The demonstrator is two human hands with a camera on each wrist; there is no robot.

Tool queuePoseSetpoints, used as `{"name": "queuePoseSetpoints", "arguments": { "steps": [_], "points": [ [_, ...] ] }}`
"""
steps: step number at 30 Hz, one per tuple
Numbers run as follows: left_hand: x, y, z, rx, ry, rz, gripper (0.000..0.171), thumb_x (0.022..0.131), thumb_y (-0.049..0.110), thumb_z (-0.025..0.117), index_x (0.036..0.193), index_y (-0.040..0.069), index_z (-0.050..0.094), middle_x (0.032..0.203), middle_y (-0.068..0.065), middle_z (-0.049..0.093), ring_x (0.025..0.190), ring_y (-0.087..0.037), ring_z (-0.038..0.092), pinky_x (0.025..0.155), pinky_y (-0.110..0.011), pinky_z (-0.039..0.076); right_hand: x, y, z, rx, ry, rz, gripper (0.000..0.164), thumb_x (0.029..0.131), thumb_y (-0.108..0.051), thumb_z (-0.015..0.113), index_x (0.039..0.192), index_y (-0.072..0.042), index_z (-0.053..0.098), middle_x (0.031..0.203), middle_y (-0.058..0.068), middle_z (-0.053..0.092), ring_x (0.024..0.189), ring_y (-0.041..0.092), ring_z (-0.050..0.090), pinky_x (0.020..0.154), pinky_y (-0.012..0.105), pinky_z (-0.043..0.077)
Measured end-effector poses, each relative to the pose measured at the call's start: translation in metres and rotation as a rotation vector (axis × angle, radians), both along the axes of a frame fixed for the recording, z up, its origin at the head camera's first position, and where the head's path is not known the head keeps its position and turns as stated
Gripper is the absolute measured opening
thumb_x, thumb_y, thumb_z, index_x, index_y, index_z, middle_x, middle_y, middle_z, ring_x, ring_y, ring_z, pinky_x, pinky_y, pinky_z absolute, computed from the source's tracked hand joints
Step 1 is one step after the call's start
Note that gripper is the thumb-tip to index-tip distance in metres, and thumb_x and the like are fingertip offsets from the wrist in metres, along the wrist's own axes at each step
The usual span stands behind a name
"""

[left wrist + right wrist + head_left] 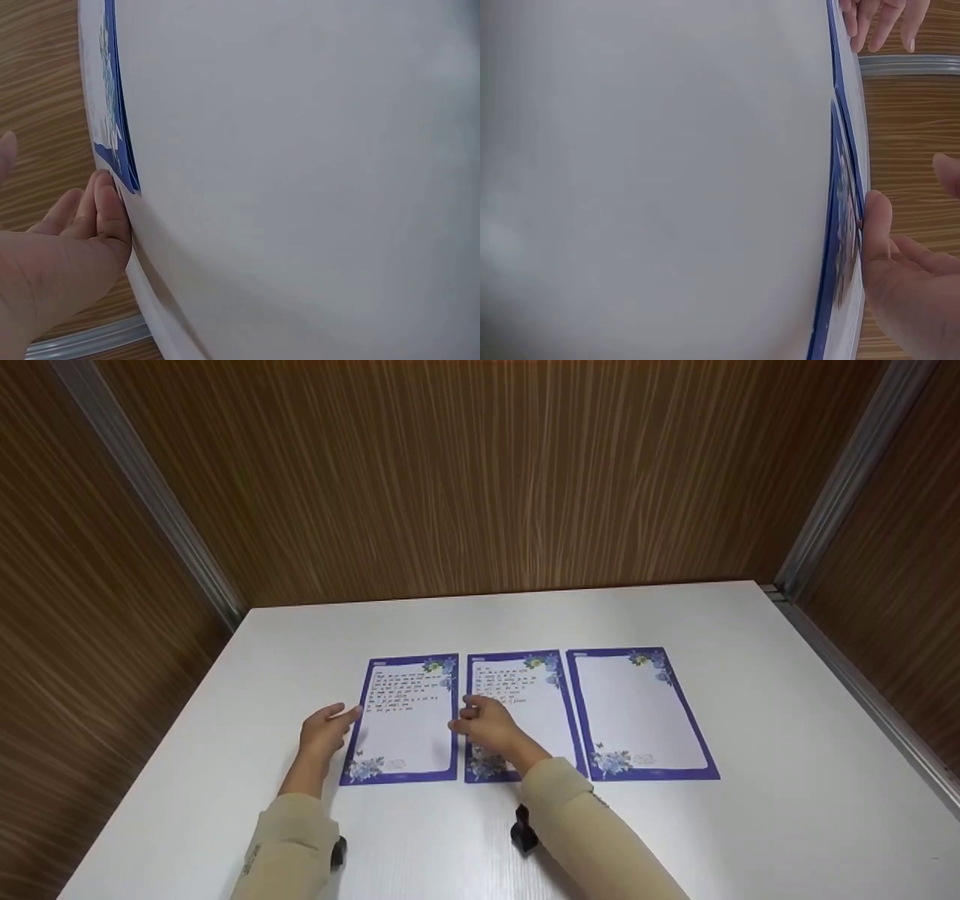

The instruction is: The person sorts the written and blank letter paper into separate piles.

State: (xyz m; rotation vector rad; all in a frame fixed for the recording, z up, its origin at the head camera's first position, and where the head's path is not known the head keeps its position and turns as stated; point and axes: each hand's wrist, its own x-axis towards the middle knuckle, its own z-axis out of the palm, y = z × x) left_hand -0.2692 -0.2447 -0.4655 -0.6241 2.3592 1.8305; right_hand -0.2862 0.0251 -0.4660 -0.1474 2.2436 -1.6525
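Observation:
Three purple-bordered sheets of letter paper with blue flowers lie in a row. My left hand (322, 735) is at the outer side edge of the left sheet (409, 735), its fingertips close to the border. Over the left part of the middle sheet (544, 735) is my right hand (491, 726), fingertips by the gap between those two sheets. Both hands have loosely bent fingers and hold nothing that shows. Printed lines fill the upper part of the left and middle sheets. The right sheet (645, 712) has a blank white centre. In the left wrist view, the paper edge (129, 169) looks layered.
The white table (420, 840) stands against brown wood-grain panels (480, 480) at the back and sides. Metal strips (150, 487) run along the panel corners. Black devices (523, 832) are worn at both wrists, below the beige sleeves (292, 840).

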Motion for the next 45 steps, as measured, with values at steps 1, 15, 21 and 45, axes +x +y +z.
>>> {"name": "queuePoseSetpoints", "arguments": {
  "steps": [1,15,21,45],
  "points": [
    [0.000,0.000,0.000,0.001,-0.001,-0.001,0.066,0.094,0.028,0.059,0.145,-0.002,0.031,0.144,-0.026,0.037,0.132,-0.038,0.035,0.109,-0.046,0.032,0.000,0.000,0.000,-0.004,-0.001,0.006,0.068,0.087,-0.017,0.069,0.144,0.002,0.035,0.132,0.019,0.053,0.114,0.032,0.057,0.096,0.041,0.047],
    [0.000,0.000,0.000,0.051,0.008,0.009,0.063,0.095,0.026,0.058,0.145,-0.002,0.032,0.143,-0.025,0.038,0.133,-0.038,0.035,0.110,-0.045,0.030,-0.001,-0.002,-0.003,-0.071,-0.004,-0.002,0.069,0.087,-0.015,0.070,0.144,0.000,0.035,0.132,0.020,0.052,0.110,0.030,0.059,0.094,0.041,0.049],
    [0.002,0.000,-0.001,0.095,0.048,0.011,0.055,0.097,0.021,0.055,0.143,-0.001,0.036,0.140,-0.023,0.043,0.130,-0.036,0.040,0.108,-0.046,0.032,-0.001,-0.002,-0.004,-0.127,0.028,-0.035,0.064,0.087,-0.012,0.068,0.142,0.002,0.038,0.131,0.021,0.053,0.110,0.031,0.059,0.089,0.039,0.052],
    [-0.004,0.020,-0.005,0.120,0.113,0.005,0.041,0.090,0.001,0.063,0.130,-0.003,0.055,0.120,-0.018,0.060,0.089,-0.014,0.062,0.075,-0.021,0.053,-0.007,0.010,-0.010,-0.054,0.005,-0.266,0.041,0.087,-0.004,0.067,0.127,-0.002,0.057,0.099,0.009,0.064,0.080,0.019,0.063,0.068,0.028,0.055]
  ]
}}
